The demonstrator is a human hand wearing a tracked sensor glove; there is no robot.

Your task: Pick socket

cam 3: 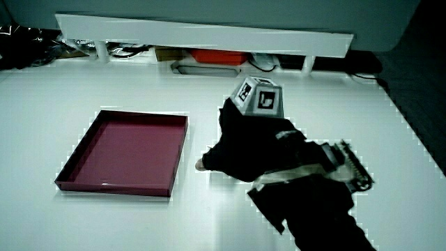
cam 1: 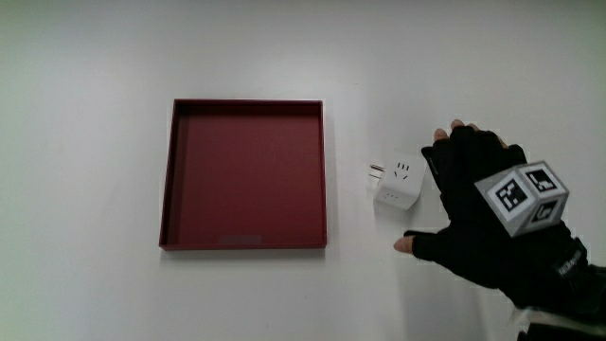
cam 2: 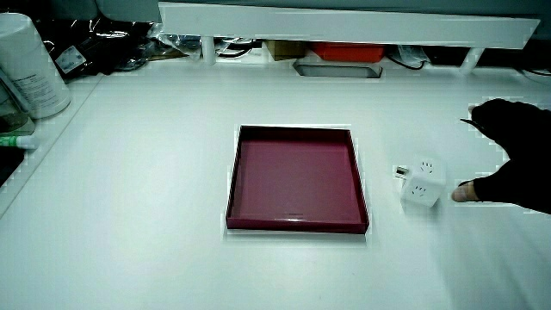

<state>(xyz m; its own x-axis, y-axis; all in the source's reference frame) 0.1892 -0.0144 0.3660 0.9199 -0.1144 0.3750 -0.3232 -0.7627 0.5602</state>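
Note:
A small white cube socket (cam 1: 399, 184) with metal plug prongs lies on the white table beside the dark red tray (cam 1: 176, 180). In a side view the socket (cam 2: 423, 181) shows its outlet faces. The gloved hand (cam 1: 471, 204) sits right beside the socket, away from the tray, fingers spread around it without touching; the thumb tip (cam 1: 404, 244) is nearer to the person than the socket. The hand (cam 2: 508, 155) is open and holds nothing. In a side view the hand (cam 3: 240, 143) hides the socket.
The shallow square tray (cam 2: 237, 185) holds nothing. A white cylindrical container (cam 2: 30, 65) stands at the table's edge. A low white partition (cam 2: 344, 21) with clutter under it runs along the table.

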